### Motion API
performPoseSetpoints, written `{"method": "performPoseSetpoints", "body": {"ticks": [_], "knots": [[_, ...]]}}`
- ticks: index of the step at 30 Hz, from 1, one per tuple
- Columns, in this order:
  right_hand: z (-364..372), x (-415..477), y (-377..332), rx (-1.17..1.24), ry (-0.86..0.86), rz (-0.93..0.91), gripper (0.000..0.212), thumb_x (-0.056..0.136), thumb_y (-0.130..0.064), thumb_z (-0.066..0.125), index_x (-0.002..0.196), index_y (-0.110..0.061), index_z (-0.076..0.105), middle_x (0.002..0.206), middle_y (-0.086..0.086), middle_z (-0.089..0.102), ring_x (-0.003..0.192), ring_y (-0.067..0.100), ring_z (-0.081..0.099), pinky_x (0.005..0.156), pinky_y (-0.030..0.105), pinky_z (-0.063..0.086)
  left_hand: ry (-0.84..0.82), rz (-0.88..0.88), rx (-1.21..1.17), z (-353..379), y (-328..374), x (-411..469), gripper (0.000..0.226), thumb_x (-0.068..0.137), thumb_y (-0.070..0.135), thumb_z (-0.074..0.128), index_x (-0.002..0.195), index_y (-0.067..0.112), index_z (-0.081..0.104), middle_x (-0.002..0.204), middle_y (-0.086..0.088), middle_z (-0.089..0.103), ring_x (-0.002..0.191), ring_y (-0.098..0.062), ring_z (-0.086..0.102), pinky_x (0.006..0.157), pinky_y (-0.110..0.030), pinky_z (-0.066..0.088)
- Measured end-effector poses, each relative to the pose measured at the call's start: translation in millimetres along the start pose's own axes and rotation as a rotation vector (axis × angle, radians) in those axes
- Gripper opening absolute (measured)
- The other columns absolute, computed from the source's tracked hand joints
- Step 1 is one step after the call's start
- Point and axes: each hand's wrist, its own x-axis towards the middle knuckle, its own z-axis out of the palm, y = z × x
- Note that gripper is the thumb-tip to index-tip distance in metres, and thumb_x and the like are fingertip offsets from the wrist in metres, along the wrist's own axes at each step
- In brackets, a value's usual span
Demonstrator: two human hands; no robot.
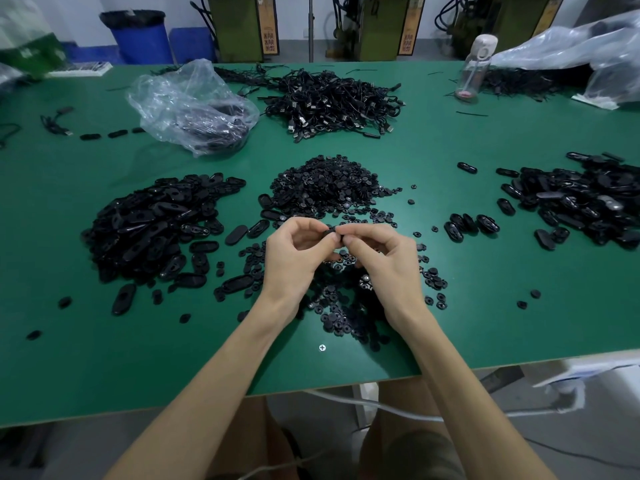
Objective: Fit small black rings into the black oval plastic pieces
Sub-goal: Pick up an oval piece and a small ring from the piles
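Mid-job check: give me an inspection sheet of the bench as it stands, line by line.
Surface: green table, one screw head near its front edge.
Job's things: oval pile left, ring pile centre, second oval pile right, loose rings under the hands.
Clutter: plastic bag and bottle at the back.
Hands: left hand and right hand both pinch one small black piece above the table.
Cables: black cable heap behind the ring pile; white cable below the table edge.
Surroundings: blue bin and green machines along the wall.
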Motion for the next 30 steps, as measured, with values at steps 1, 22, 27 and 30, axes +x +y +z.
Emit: {"method": "performPoseSetpoints", "body": {"ticks": [1, 22, 27, 30], "knots": [[-0.1, -0.1, 0.1, -0.005, 0.002, -0.01, 0.02, 0.094, -0.008, 0.071, 0.103, -0.024, 0.081, 0.101, 0.003, 0.072, 0.084, 0.008, 0.065, 0.079, 0.026, 0.053, 0.002, -0.005, -0.008, -0.1, 0.4, 0.0, 0.017, 0.087, 0.0, 0.08, 0.096, 0.005, 0.068, 0.09, -0.009, 0.078, 0.082, -0.021, 0.076, 0.073, -0.03, 0.062], [0.7, -2.5, -2.0, 0.107, 0.023, 0.05, 0.011, 0.089, 0.002, 0.073, 0.094, -0.007, 0.078, 0.078, 0.003, 0.077, 0.067, 0.006, 0.07, 0.063, 0.017, 0.055, -0.082, 0.032, 0.191, 2.5, 0.2, -1.8, 0.019, 0.088, -0.001, 0.074, 0.096, 0.016, 0.074, 0.092, -0.001, 0.08, 0.087, -0.017, 0.077, 0.078, -0.026, 0.062], [-1.1, -2.7, -1.8, 0.09, 0.017, 0.058, 0.011, 0.088, 0.002, 0.075, 0.094, -0.007, 0.078, 0.08, 0.005, 0.078, 0.065, 0.008, 0.07, 0.063, 0.017, 0.054, -0.077, 0.046, 0.225, 2.5, -1.2, -0.6, 0.021, 0.088, 0.0, 0.074, 0.094, 0.02, 0.074, 0.09, 0.001, 0.08, 0.086, -0.016, 0.076, 0.077, -0.024, 0.061], [-0.8, -2.4, -1.3, 0.071, 0.017, 0.056, 0.011, 0.087, 0.001, 0.075, 0.094, -0.008, 0.078, 0.079, 0.005, 0.077, 0.064, 0.008, 0.069, 0.062, 0.018, 0.054, -0.087, 0.049, 0.225, 2.1, -1.6, -0.7, 0.022, 0.088, 0.0, 0.074, 0.094, 0.021, 0.074, 0.09, 0.003, 0.08, 0.084, -0.013, 0.076, 0.075, -0.02, 0.059]]}}
